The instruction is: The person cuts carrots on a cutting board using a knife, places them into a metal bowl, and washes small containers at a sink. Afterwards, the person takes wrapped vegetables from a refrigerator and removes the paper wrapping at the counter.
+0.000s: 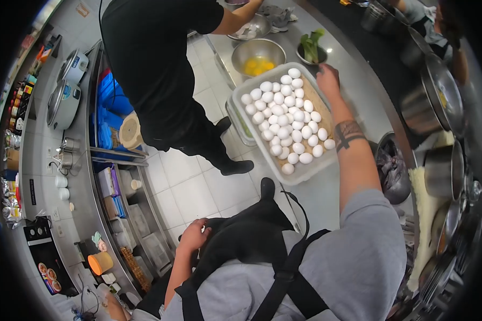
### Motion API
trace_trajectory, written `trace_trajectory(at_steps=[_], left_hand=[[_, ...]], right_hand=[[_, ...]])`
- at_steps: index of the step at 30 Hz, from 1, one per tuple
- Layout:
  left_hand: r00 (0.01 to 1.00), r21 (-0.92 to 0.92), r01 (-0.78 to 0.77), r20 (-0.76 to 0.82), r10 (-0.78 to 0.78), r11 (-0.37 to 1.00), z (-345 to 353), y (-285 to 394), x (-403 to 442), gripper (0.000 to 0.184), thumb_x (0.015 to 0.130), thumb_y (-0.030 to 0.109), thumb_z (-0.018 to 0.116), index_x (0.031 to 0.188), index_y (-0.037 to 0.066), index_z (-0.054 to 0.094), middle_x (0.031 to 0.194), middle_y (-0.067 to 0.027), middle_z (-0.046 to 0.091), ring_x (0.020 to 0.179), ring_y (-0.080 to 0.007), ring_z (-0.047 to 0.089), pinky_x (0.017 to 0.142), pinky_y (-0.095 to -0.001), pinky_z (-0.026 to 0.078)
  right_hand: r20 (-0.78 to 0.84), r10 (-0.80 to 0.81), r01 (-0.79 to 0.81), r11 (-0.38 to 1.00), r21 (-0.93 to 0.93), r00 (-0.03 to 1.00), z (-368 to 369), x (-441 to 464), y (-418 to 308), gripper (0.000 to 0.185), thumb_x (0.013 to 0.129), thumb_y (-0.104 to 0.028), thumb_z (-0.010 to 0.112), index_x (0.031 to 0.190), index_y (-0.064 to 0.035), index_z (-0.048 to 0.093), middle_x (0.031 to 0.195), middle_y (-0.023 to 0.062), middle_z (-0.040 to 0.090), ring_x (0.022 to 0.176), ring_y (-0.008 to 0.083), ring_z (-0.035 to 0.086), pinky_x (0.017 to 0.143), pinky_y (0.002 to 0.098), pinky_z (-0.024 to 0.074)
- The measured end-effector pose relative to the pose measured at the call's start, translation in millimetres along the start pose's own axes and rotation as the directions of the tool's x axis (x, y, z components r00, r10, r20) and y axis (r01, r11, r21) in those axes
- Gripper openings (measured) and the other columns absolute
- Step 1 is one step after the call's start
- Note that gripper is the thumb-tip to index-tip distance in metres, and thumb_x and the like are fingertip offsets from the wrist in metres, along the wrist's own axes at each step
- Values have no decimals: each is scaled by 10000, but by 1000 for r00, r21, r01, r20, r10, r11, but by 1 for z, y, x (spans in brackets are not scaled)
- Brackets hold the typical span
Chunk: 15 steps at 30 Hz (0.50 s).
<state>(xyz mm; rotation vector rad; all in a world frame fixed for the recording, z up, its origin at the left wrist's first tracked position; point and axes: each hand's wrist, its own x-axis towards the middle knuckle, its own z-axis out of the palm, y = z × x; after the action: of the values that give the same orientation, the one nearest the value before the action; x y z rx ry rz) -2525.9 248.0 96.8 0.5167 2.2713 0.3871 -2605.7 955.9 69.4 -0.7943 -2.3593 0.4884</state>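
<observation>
My right hand point(328, 79) reaches forward past the right side of a translucent plastic tub point(311, 174). Its fingers are curled close to the rim of a small metal bowl point(320, 55) with green leafy vegetable point(309, 45) in it. Whether the fingers grip that rim or something small is hidden. Many white eggs point(284, 115) lie in the tub on a brown layer. Beyond it, a larger metal bowl point(238, 56) contains cracked eggs with yellow yolks point(258, 65). My left hand point(195, 235) hangs low beside my dark apron, its fingers loosely bent and apart, holding nothing visible.
A co-worker in black point(155, 69) stands at the left, one arm over a metal bowl point(251, 28) with white pieces. A crumpled grey cloth point(278, 17) lies behind. Metal pots point(444, 171) line the right side. Shelving point(128, 198) and rice cookers point(64, 104) stand left.
</observation>
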Motion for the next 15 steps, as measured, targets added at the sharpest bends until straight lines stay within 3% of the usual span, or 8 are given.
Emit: trace_trajectory(at_steps=[3, 7, 9, 10, 11, 12, 13, 15], left_hand=[[997, -15, -47, 57, 48, 999, 12, -27, 8, 453, 949, 261, 707, 1332, 24, 662, 1235, -211, 709, 1140, -369, 692, 985, -450, 550], [976, -113, -119, 169, 137, 986, 67, -110, 46, 448, 937, 256, 710, 1317, 21, 679, 1160, -219, 741, 1063, -341, 721, 951, -430, 562], [970, -271, -70, 207, 129, 960, 92, -157, 69, 428, 920, 233, 715, 1296, 30, 702, 1059, -196, 770, 949, -300, 737, 869, -401, 579], [963, -332, -12, 249, 100, 943, 118, -203, 91, 333, 946, 254, 664, 1183, 38, 754, 955, -175, 775, 830, -255, 730, 762, -378, 580], [921, -88, -199, 324, 217, 976, 128, -240, 110, 308, 961, 273, 631, 1115, 44, 768, 914, -160, 774, 788, -250, 727, 718, -389, 575], [843, 133, -409, 433, 318, 903, 137, -277, 130, 312, 976, 291, 598, 1047, 49, 781, 874, -145, 774, 746, -246, 724, 674, -400, 571], [757, 439, -455, 648, 78, 775, 140, -316, 164, 418, 1031, 389, 553, 1229, 79, 750, 1173, -175, 766, 1083, -329, 720, 935, -407, 572], [578, 381, -757, 769, 273, 531, 127, -321, 159, 352, 1007, 343, 575, 1160, 78, 750, 1074, -147, 757, 972, -295, 715, 839, -403, 564]], right_hand=[[-97, -40, 33, 997, -66, 994, -23, -60, -3, 331, 906, -153, 700, 1207, -18, 726, 1223, 221, 717, 1139, 412, 674, 1012, 456, 534], [36, 87, -84, 994, -67, 996, -106, -165, -26, 311, 921, -197, 721, 1171, -13, 736, 1202, 203, 724, 1089, 378, 696, 971, 430, 545], [62, 167, -162, 984, -78, 984, -162, -229, -57, 298, 931, -203, 718, 1161, -15, 738, 1176, 200, 733, 1072, 364, 703, 958, 421, 547], [151, 199, -192, 980, -58, 968, -195, -263, -83, 257, 939, -192, 692, 1126, -23, 745, 1118, 205, 738, 1029, 374, 704, 941, 443, 546], [228, 245, -240, 970, -47, 942, -225, -301, -100, 224, 948, -180, 666, 1091, -30, 752, 1060, 209, 744, 987, 385, 705, 923, 464, 545], [243, 216, -206, 976, -66, 946, -252, -342, -112, 216, 953, -179, 660, 1081, -32, 752, 1026, 203, 746, 960, 381, 708, 893, 457, 550], [256, 193, -175, 980, -91, 947, -279, -379, -123, 209, 957, -178, 653, 1072, -34, 753, 992, 198, 749, 933, 378, 711, 863, 449, 555], [237, 180, -152, 979, -132, 955, -325, -457, -140, 203, 957, -204, 658, 1028, -41, 756, 982, 192, 746, 902, 376, 711, 823, 446, 554]])
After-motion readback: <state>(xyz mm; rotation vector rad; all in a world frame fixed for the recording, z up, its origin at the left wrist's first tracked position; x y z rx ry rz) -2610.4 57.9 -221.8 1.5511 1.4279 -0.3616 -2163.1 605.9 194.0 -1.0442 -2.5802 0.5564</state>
